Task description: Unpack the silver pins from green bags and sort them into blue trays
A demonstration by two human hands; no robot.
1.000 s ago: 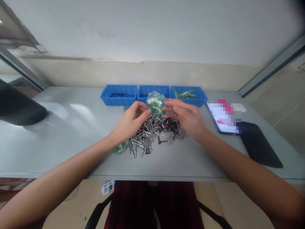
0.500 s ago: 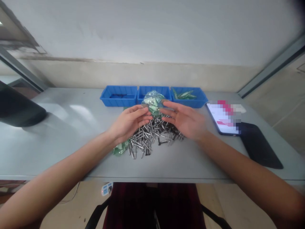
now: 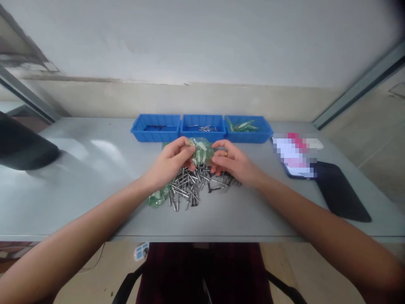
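Observation:
A crinkled, see-through green plastic bag (image 3: 202, 153) is held up between my two hands, over a heap of metal pop rivets (image 3: 184, 190). My left hand (image 3: 173, 162) is closed on the bag's left side, thumb in front. On the bag's right side, my right hand (image 3: 234, 162) grips with bent fingers; a small yellowish spot shows on one finger. Silver and black rivets lie loosely mixed beneath both hands. Another piece of green plastic (image 3: 159, 196) lies at the heap's left edge, below my left wrist.
Behind the heap stand three blue bins: the left bin (image 3: 139, 134) with dark pieces, the middle bin (image 3: 202, 136) with silver rivets, the right bin (image 3: 267, 136) with green plastic. A phone (image 3: 292, 162) and a black flat object (image 3: 343, 192) lie right; a dark cylinder (image 3: 25, 145) lies left.
The bag has come down and nearer, uncovering the middle bin and its rivets. My fingers were stretched out around it and are now curled in on its sides.

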